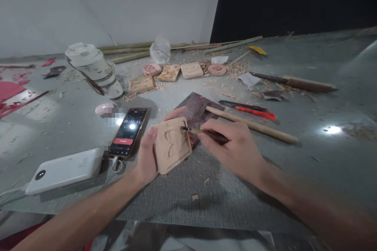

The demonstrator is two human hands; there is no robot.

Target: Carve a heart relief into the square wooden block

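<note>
My left hand (148, 153) grips a pale, square wood block (173, 153) by its left side and props it up, tilted toward me. Curved lines and a raised rim are carved into the block's face. In my right hand (232, 141) is a carving tool (216, 136) with a dark brown handle, held like a pen. Its short metal tip lies at the upper right part of the carved face. Behind the block, a dark brown sheet (196, 110) lies on the table, and a wooden stick (256, 125) rests partly on it.
Left of my hands are a phone (131, 129) with a running timer, a white power bank (66, 170) and a lidded cup (96, 70). Further right lie a red cutter (256, 113) and a wood-handled blade (309, 83). Carved pieces (192, 70) and shavings line the back.
</note>
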